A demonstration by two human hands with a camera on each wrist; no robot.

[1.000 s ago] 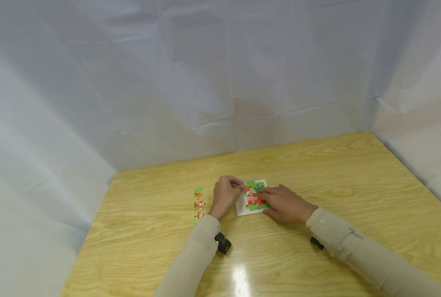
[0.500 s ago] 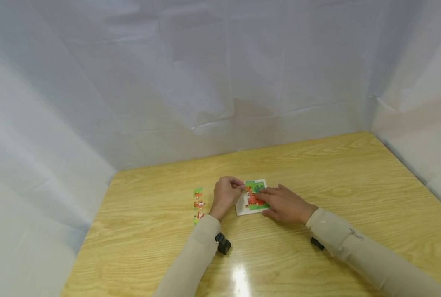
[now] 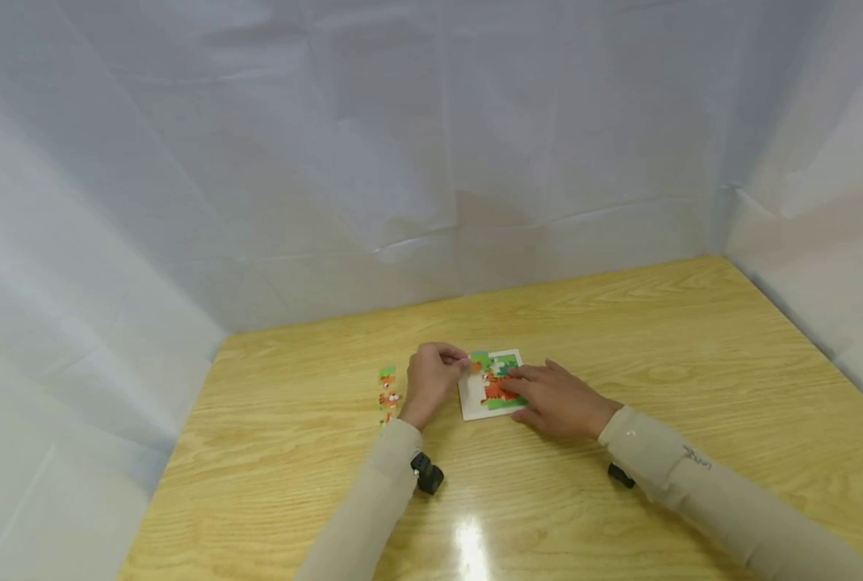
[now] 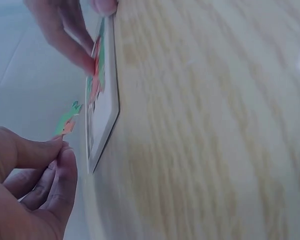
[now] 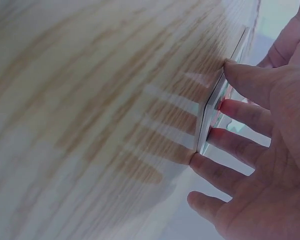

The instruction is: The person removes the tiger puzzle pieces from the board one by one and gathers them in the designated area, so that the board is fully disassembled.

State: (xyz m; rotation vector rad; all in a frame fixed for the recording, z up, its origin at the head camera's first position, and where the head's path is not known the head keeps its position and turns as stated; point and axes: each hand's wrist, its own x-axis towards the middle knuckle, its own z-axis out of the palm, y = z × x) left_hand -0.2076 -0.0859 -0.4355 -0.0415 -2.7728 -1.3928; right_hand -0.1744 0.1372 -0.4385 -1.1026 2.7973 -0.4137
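Note:
My left hand (image 3: 433,386) pinches a green and orange puzzle piece (image 4: 66,122) between thumb and fingers. In the head view this piece overlaps the upper left corner of a white puzzle board (image 3: 474,408), and the left wrist view shows it raised off the board. Joined pieces with a tiger picture (image 3: 499,389) fill the board's right part, while its left side is bare. My right hand (image 3: 558,401) rests on the board with fingers spread, fingertips on the joined pieces and thumb (image 5: 240,75) at the board's edge.
Left of my left hand, loose puzzle pieces (image 3: 389,399) lie in a column on the wooden table (image 3: 293,484), the lowest partly hidden by the left arm. Pale sheeting (image 3: 373,161) rises behind the table and at both sides.
My left hand has shifted slightly left with the puzzle piece, drawing it away from the joined pieces. The right hand stays in place on the board.

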